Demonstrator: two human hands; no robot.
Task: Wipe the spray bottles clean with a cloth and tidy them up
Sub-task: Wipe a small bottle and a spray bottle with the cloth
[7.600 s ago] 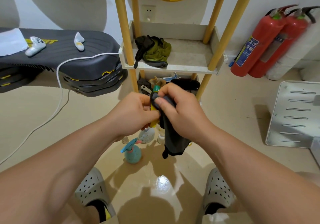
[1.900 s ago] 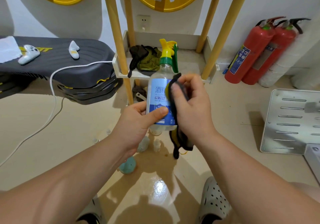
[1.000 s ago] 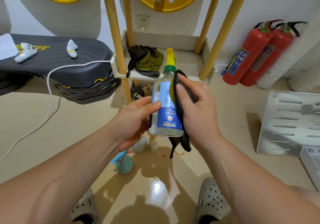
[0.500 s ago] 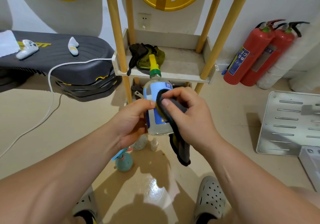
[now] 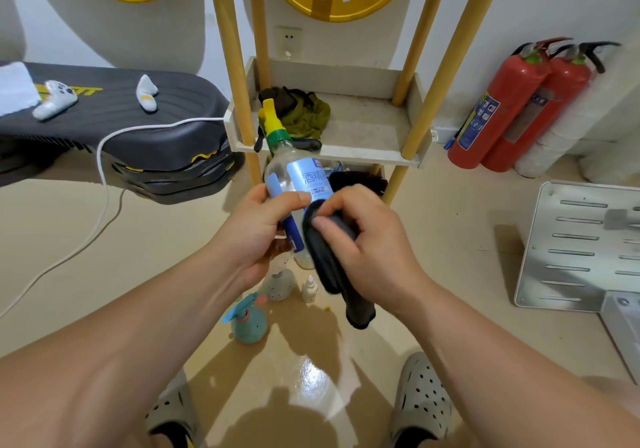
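The left hand wraps the lower body of the clear spray bottle, thumb laid across its blue label. This looks meant to steady the bottle in the air in front of the person while the other hand works on it. The bottle leans away from the person, its yellow-and-green trigger head pointing up towards the shelf, which brings the label side up into easy reach. The right hand pinches a dark cloth between thumb and curled fingers and presses it to the bottle's side; the loose end hangs below the hand. The bunched part probably serves as a wiping pad. On the floor beneath stand a teal spray bottle, a speckled bottle and a tiny white bottle, close together and seemingly waiting their turn. The shelf's bare board beside an olive rag seems the likely place for tidying them.
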